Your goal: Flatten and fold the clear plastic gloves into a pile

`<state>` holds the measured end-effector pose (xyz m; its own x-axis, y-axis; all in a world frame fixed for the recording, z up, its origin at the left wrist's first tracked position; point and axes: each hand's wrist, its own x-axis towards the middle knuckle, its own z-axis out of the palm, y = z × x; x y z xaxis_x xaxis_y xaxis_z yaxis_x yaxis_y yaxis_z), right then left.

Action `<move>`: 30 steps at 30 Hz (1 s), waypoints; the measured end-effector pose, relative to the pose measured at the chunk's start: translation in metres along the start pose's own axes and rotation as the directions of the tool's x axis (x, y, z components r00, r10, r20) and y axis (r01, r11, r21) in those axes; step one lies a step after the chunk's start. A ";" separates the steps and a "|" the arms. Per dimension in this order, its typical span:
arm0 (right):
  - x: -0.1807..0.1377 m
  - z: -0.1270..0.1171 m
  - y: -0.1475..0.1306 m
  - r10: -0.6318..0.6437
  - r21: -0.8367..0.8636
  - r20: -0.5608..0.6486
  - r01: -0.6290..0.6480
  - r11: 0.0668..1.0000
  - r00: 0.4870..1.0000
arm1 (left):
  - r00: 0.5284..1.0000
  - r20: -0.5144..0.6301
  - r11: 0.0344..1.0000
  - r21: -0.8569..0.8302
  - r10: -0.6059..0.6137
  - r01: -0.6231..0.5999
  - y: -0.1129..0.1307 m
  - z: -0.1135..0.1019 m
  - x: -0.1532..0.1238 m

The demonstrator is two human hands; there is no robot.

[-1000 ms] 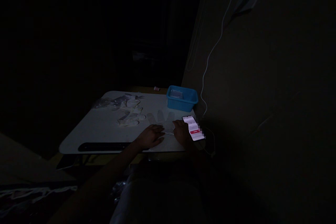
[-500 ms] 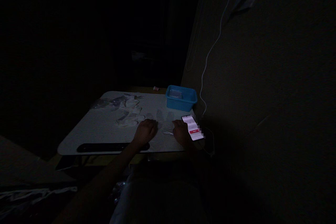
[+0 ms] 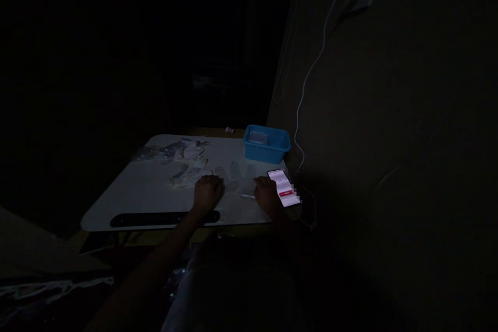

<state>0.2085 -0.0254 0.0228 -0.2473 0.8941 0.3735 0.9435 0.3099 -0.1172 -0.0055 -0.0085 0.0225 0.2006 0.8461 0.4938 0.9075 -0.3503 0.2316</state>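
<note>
The scene is very dark. My left hand is over the white table, its fingers curled down; whatever may be under them is hidden. To its right, my right hand has its fingers bent beside a clear plastic piece, and I cannot tell whether it grips that piece. Several pale, see-through oval pieces lie flat on the table beyond and between my hands. A lit phone with a red bar on its screen lies just right of my right hand.
Crumpled white and clear material covers the left back of the folding table. A blue basket holding a clear packet stands at the back right. A white cable hangs from a wall socket. A dark slot runs along the front edge.
My left hand has shifted slightly left, leaving a wider gap between my hands and showing more pale pieces. My right hand stays nearly in place. The whole view has shifted slightly.
</note>
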 end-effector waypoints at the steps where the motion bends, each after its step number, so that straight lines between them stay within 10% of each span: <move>1: 0.000 0.000 0.000 0.000 0.000 -0.001 0.000 1.000 1.000 | 1.000 -0.002 1.000 -0.008 0.015 -0.015 -0.001 0.001 0.000; 30: -0.003 0.017 0.014 0.047 0.174 -0.272 0.001 0.985 0.961 | 0.979 0.044 0.979 -0.024 0.201 -0.200 0.008 0.000 -0.003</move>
<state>0.2187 -0.0185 0.0040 -0.1329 0.7860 0.6038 0.8908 0.3618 -0.2749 0.0017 -0.0136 0.0230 0.3950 0.7750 0.4932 0.8398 -0.5223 0.1481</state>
